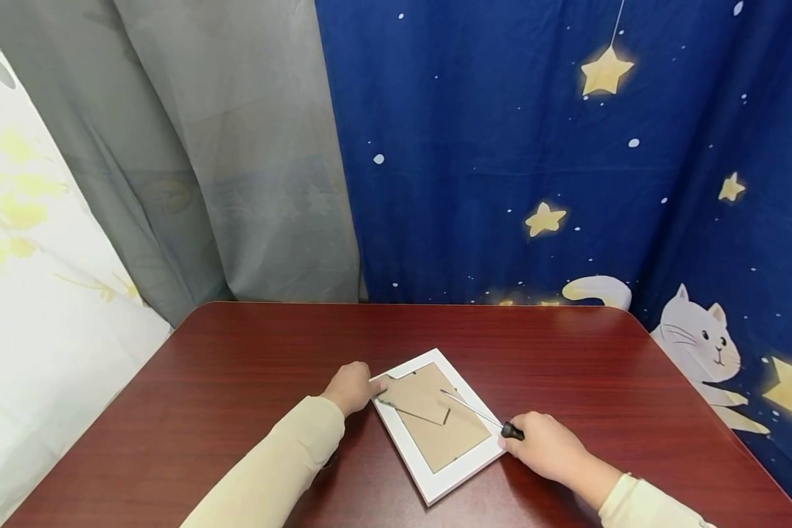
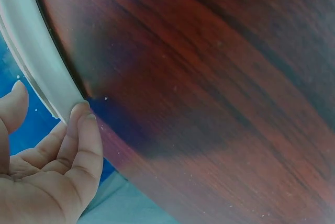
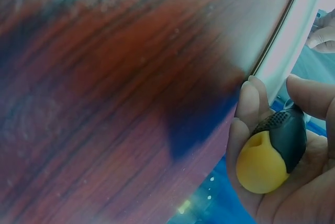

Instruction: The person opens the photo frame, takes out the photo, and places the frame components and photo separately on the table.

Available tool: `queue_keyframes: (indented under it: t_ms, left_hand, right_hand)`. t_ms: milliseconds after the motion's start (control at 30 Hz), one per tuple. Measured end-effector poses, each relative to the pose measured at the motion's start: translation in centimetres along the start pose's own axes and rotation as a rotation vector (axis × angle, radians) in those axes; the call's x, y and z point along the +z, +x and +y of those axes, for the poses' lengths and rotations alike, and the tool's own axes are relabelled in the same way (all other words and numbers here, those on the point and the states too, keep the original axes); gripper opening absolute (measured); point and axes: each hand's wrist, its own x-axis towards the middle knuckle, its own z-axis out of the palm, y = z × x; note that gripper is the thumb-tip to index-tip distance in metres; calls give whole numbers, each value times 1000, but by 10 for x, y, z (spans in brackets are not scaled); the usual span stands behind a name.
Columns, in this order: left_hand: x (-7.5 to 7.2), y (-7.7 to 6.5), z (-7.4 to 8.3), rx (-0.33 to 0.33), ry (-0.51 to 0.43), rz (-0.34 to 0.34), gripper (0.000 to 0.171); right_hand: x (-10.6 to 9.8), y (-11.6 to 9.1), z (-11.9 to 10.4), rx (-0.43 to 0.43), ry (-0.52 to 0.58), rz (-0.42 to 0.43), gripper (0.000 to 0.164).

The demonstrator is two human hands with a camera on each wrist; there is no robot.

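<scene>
A white picture frame lies back side up, turned at an angle, with a beige backing board inside its border. Dark edges outline a beige stand flap on the board. At the frame's left corner my left hand grips the border, thumb on top; the left wrist view shows its fingertips against the frame's edge. My right hand holds a screwdriver by its black and yellow handle, fingertips touching the right corner. The metal shaft reaches over the backing; whether its tip touches is unclear.
The frame is on a dark red wooden table with rounded far corners. Behind it hang a grey curtain and a blue curtain with stars and a cat. A white cloth hangs at the left.
</scene>
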Motion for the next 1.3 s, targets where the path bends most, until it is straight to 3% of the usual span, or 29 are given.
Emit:
queue_keyframes:
  t_ms: [567,1300]
  left_hand:
    - [0,-8,0,-17,-33,32,30]
    - [-5,-27,2,-62,-54,-10,33]
  right_hand:
    - [-1,6,3,-9,-19,7,11]
    - [-8,18,8,-15,-10,-24,10]
